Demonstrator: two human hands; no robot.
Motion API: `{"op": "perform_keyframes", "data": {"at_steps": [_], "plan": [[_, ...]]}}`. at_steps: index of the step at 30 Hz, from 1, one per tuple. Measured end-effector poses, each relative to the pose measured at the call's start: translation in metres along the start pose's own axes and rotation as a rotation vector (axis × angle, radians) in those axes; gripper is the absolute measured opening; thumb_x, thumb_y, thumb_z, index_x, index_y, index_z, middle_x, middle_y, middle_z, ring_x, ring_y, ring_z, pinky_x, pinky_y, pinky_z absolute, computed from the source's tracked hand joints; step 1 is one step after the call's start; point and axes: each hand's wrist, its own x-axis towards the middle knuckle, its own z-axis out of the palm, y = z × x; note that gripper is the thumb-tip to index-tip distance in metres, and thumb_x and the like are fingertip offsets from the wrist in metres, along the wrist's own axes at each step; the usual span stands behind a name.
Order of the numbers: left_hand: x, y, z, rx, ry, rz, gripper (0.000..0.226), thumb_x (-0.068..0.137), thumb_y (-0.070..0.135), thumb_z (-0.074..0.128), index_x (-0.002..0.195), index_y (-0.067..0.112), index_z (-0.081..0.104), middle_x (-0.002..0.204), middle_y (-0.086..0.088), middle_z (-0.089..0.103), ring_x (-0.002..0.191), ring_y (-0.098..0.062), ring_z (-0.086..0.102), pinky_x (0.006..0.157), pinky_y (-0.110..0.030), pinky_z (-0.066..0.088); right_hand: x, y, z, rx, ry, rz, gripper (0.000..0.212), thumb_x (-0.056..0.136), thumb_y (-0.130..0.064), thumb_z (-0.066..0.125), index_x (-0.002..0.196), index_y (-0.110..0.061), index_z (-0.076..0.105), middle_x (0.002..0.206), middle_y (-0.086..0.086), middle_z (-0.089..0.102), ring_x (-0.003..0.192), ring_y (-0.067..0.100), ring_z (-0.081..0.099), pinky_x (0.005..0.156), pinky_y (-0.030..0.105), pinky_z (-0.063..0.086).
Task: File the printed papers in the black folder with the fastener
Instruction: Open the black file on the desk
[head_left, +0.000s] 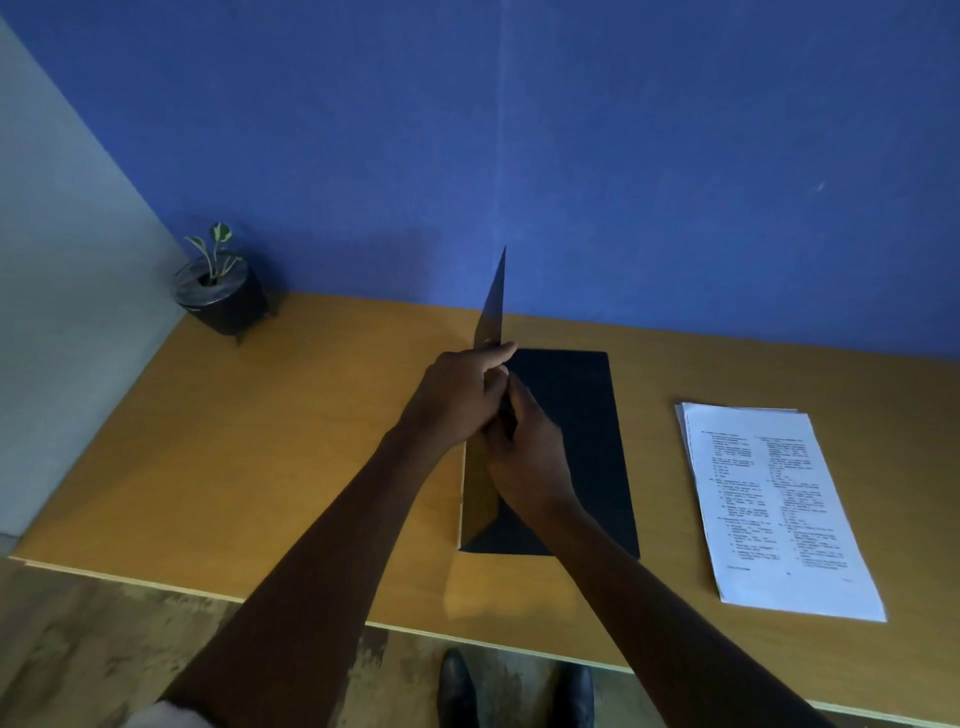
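At the middle of the desk (311, 415), the folder (571, 441) lies with its back panel flat and its cover (491, 322) raised nearly upright along the left edge. The left hand (462, 395) grips the cover, thumb laid across its upper edge; this holds the cover off the inner spine so the fastener area stays exposed. The right hand (524, 457) sits just right of the cover, fingers curled in against its inner face beside the left hand. Whether these fingers pinch the fastener or only the cover cannot be determined, as the left hand and low light hide the contact point; the fastener itself is not visible.

The papers (779, 509) lie as a stack on the desk, well right of the folder and untouched. Their position keeps them within the right hand's reach once the fastener is ready. Judged from this layout, the step in hand is opening the folder and preparing the fastener; filing has not begun.

A potted plant (221, 291) stands at the desk's far left corner, well left of the folder.
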Motion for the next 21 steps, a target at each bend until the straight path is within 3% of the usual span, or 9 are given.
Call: {"op": "perform_keyframes", "data": {"at_steps": [1, 3, 6, 9, 11, 12, 16, 19, 21], "plan": [[-0.001, -0.002, -0.004, 0.01, 0.004, -0.004, 0.042, 0.102, 0.022, 0.048, 0.144, 0.025, 0.051, 0.143, -0.007, 0.056, 0.084, 0.013, 0.062, 0.065, 0.001, 0.039, 0.0, 0.0, 0.004, 0.001, -0.001, -0.013, 0.037, 0.103, -0.007, 0.048, 0.14, -0.015, 0.051, 0.097, -0.006, 0.067, 0.081, 0.006, 0.066, 0.061, 0.019, 0.051], [-0.005, -0.005, -0.014, 0.028, 0.017, -0.012, 0.042, 0.102, 0.02, 0.048, 0.144, 0.023, 0.051, 0.146, -0.007, 0.053, 0.086, 0.005, 0.064, 0.065, 0.0, 0.04, 0.001, -0.001, 0.013, 0.022, -0.004, -0.042, 0.033, 0.104, -0.009, 0.047, 0.137, -0.016, 0.053, 0.094, -0.001, 0.068, 0.078, 0.015, 0.066, 0.061, 0.034, 0.055], [-0.011, -0.012, -0.027, 0.044, 0.041, -0.028, 0.043, 0.102, 0.016, 0.048, 0.145, 0.02, 0.05, 0.126, -0.016, 0.067, 0.062, 0.009, 0.058, 0.053, 0.0, 0.036, 0.002, 0.008, 0.024, 0.017, -0.035, -0.094, 0.038, 0.106, -0.018, 0.049, 0.144, -0.011, 0.048, 0.104, 0.006, 0.071, 0.09, 0.016, 0.069, 0.081, 0.045, 0.058], [-0.017, -0.022, -0.041, 0.109, 0.083, -0.06, 0.044, 0.102, 0.013, 0.047, 0.146, 0.017, 0.048, 0.111, -0.018, 0.071, 0.059, 0.008, 0.057, 0.049, 0.0, 0.036, 0.003, 0.029, 0.03, -0.098, -0.046, -0.078, 0.057, 0.106, -0.032, 0.049, 0.155, -0.008, 0.035, 0.13, 0.011, 0.066, 0.112, -0.002, 0.059, 0.109, 0.04, 0.048], [-0.021, -0.03, -0.049, 0.165, 0.108, -0.087, 0.045, 0.102, 0.011, 0.046, 0.147, 0.016, 0.047, 0.112, -0.018, 0.071, 0.075, -0.008, 0.066, 0.058, -0.003, 0.044, 0.003, 0.047, 0.03, -0.188, -0.057, -0.068, 0.058, 0.106, -0.037, 0.047, 0.156, -0.011, 0.033, 0.148, 0.008, 0.054, 0.128, 0.007, 0.054, 0.104, 0.022, 0.044], [-0.023, -0.036, -0.053, 0.182, 0.115, -0.103, 0.046, 0.102, 0.01, 0.045, 0.148, 0.017, 0.046, 0.106, -0.015, 0.072, 0.072, -0.013, 0.065, 0.059, -0.008, 0.047, 0.004, 0.057, 0.03, -0.239, -0.069, -0.061, 0.057, 0.106, -0.038, 0.046, 0.156, -0.013, 0.034, 0.151, 0.005, 0.051, 0.133, 0.012, 0.052, 0.1, 0.016, 0.042], [-0.03, -0.064, -0.067, 0.218, 0.15, -0.145, 0.056, 0.1, 0.005, 0.044, 0.151, 0.029, 0.04, 0.067, 0.0, 0.058, 0.052, -0.009, 0.047, 0.047, -0.016, 0.036, 0.004, 0.1, 0.023, -0.372, -0.124, 0.016, 0.043, 0.105, -0.037, 0.049, 0.143, -0.019, 0.042, 0.137, 0.004, 0.058, 0.124, 0.023, 0.06, 0.087, 0.021, 0.051], [-0.032, -0.088, -0.077, 0.289, 0.142, -0.207, 0.064, 0.098, 0.006, 0.044, 0.154, 0.033, 0.03, 0.07, -0.009, 0.061, 0.057, -0.02, 0.053, 0.055, -0.038, 0.047, 0.003, 0.132, 0.015, -0.507, -0.195, 0.181, 0.067, 0.104, -0.037, 0.051, 0.159, -0.01, 0.023, 0.166, 0.01, 0.027, 0.153, 0.024, 0.027, 0.119, 0.038, 0.034], [-0.032, -0.106, -0.081, 0.349, 0.131, -0.245, 0.066, 0.097, 0.005, 0.046, 0.156, 0.028, 0.026, 0.08, -0.009, 0.064, 0.065, -0.022, 0.056, 0.06, -0.041, 0.051, 0.001, 0.15, 0.011, -0.576, -0.218, 0.242, 0.075, 0.102, -0.038, 0.053, 0.16, -0.01, 0.016, 0.169, 0.01, 0.016, 0.156, 0.024, 0.016, 0.125, 0.041, 0.024]]}}
